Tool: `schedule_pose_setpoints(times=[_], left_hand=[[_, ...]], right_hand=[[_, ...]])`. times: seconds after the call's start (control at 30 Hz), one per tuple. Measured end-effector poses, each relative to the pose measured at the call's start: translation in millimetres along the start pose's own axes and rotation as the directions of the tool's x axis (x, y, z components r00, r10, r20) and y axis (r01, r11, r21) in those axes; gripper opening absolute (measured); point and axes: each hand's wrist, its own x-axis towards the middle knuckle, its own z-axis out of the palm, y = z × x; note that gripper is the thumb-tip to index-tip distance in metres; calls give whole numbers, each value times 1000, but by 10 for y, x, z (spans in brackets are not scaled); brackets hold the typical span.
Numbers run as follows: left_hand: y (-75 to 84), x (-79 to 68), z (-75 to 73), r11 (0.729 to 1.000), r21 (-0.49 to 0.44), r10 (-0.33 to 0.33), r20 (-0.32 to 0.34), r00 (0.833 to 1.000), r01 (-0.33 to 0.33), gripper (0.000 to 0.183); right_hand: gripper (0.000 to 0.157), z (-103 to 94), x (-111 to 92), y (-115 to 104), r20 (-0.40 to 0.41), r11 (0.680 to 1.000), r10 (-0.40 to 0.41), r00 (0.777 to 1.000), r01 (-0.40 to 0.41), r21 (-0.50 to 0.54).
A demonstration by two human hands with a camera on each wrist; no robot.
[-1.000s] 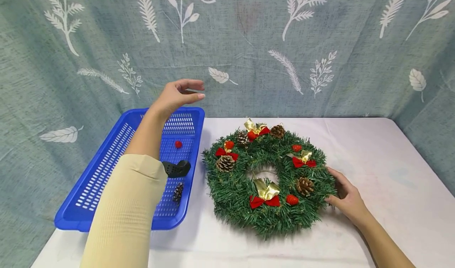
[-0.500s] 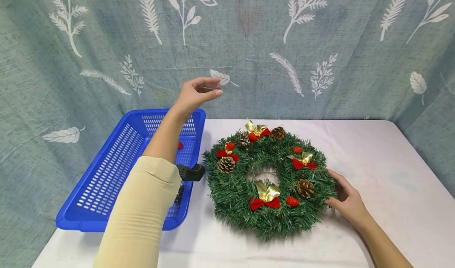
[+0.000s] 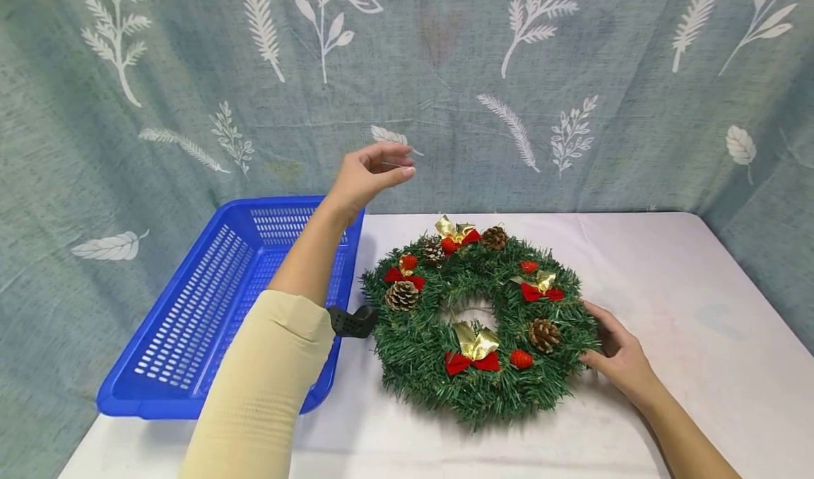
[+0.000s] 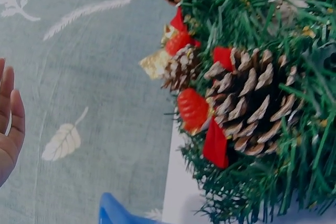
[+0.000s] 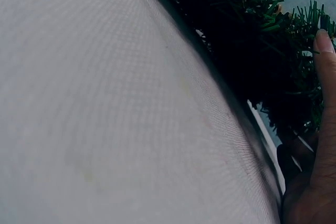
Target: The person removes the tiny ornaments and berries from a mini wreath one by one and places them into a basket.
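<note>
A green Christmas wreath (image 3: 413,338) lies on the white table, set with pine cones (image 3: 402,296), red bows (image 3: 472,363), gold ribbon pieces and red berries (image 3: 521,359). My right hand (image 3: 620,359) holds its right edge; in the right wrist view the thumb (image 5: 326,61) lies against the green tips, while the other fingers are mostly hidden. Raised in front of the curtain, my left hand (image 3: 365,179) is above and left of the wreath, its thumb and fingers bent with a gap between them. No object is clearly visible there. Part of this hand (image 4: 9,124) shows in the left wrist view.
A blue perforated basket (image 3: 159,394) stands left of the wreath, partly hidden behind my left forearm and sleeve (image 3: 254,387). A black wrist camera (image 3: 352,321) sticks out from that forearm. The leaf-patterned curtain (image 3: 445,111) hangs behind the table (image 3: 687,288).
My left hand has moved to the right, away from above the basket and toward the wreath. Its forearm now covers the small items seen earlier in the basket. The right hand stays at the wreath.
</note>
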Motion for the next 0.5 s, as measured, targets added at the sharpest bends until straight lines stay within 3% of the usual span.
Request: schedule_pose_setpoints(times=[0.5], left_hand=[[68,-136,211,1000,-5,14,75,997,-13,37]], right_hand=[[77,18,6,13,-8,1000,1,1000,-1,-15]])
